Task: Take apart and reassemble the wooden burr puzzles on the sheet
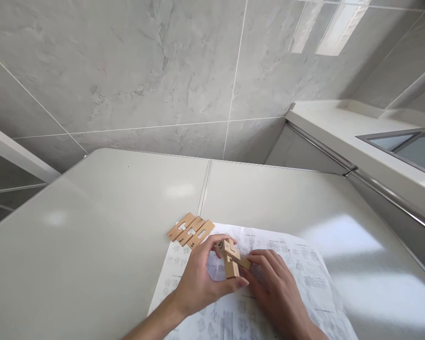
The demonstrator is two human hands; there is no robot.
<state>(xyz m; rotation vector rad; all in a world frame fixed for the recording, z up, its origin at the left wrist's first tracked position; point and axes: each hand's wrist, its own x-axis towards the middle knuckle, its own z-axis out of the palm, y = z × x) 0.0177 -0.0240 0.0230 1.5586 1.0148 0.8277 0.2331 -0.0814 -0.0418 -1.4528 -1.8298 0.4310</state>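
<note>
My left hand (201,274) is closed around a small cluster of interlocked wooden puzzle pieces (231,264), its thumb below and its fingers above. One piece in the cluster bears a handwritten mark like a 6 or G. With its fingertips, my right hand (276,283) grips the end of a wooden piece (245,262) that sticks out of the cluster's right side. Beyond my left hand lie three flat wooden pieces (191,230) with cut-out slots, side by side and partly on the paper. They carry handwritten numbers.
Under my hands a large printed sheet (297,269) with small diagrams lies on the white table (92,236). A seam crosses the tabletop. To the right stands a white counter (340,120) with a sink (411,146); a grey tiled wall (145,71) rises behind.
</note>
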